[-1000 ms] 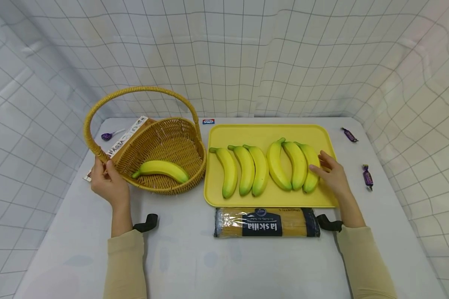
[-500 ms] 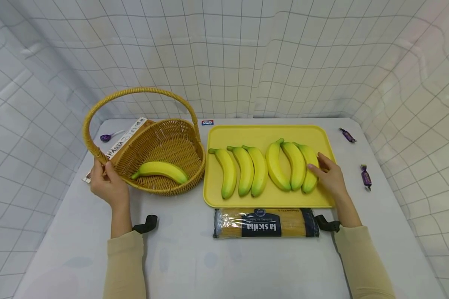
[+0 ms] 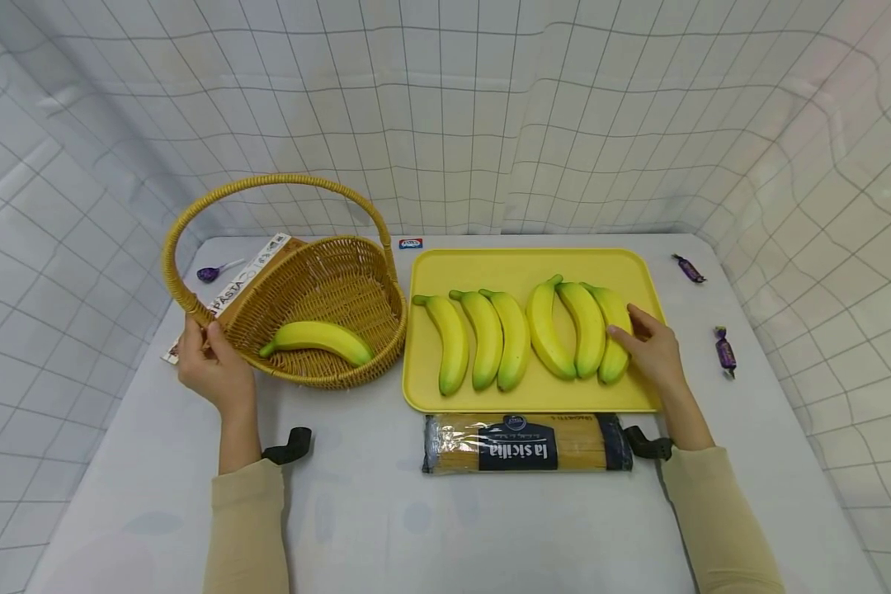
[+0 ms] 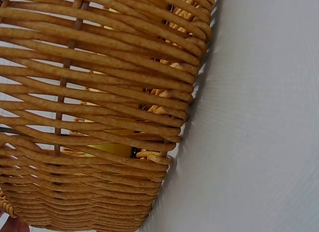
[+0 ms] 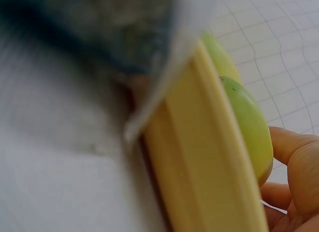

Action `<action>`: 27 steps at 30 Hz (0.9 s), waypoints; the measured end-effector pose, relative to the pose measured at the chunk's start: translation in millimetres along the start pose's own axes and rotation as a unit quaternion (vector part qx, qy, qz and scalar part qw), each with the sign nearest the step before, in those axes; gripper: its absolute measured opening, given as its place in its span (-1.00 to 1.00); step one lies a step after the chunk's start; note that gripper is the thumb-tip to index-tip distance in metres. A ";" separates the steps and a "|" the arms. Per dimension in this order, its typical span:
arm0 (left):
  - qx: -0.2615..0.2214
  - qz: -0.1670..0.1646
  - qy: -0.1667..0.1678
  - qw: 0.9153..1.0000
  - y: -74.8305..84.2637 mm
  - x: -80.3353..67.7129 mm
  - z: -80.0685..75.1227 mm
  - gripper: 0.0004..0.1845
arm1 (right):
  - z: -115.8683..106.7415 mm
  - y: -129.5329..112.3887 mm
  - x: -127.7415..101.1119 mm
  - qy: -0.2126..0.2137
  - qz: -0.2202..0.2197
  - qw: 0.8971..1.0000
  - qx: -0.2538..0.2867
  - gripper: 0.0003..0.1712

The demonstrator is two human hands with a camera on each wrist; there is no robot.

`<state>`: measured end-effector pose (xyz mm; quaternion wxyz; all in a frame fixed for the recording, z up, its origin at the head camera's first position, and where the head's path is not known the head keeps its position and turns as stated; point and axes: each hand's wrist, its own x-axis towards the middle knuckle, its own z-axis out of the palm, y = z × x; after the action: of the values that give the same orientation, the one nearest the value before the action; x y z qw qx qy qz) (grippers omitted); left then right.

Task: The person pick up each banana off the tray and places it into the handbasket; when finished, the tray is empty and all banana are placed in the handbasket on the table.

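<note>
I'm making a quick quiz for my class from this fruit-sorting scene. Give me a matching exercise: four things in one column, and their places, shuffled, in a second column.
Things:
1. single banana
2. spaghetti packet
3. left hand
4. right hand

Places:
A. on the table just in front of the yellow tray
B. at the rim of the wicker basket
C. against the rightmost banana on the tray
D. lying inside the wicker basket

Pairs: 1-D, 2-A, 3-B, 4-C
</note>
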<state>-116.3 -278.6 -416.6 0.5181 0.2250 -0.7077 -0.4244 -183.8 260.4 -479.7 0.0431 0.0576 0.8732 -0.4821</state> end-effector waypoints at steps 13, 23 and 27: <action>0.015 0.003 0.003 1.000 -27.1 5.7 4.6 -0.70 | 2.8 -5.2 -1.4 0.037 0.040 0.998 0.024 -0.16; 0.021 -0.007 -0.010 1.000 -42.2 8.2 3.8 -0.69 | 2.6 -8.7 -1.8 0.052 0.065 0.996 0.024 -0.18; 0.025 -0.012 -0.007 1.000 -35.3 6.6 4.8 -0.68 | 0.1 -8.4 -2.2 0.056 0.066 0.996 0.021 -0.19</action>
<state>-127.3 -300.8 -443.0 0.5019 0.2434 -0.7194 -0.4139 -182.9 255.8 -472.4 0.0246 0.1424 0.8582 -0.4925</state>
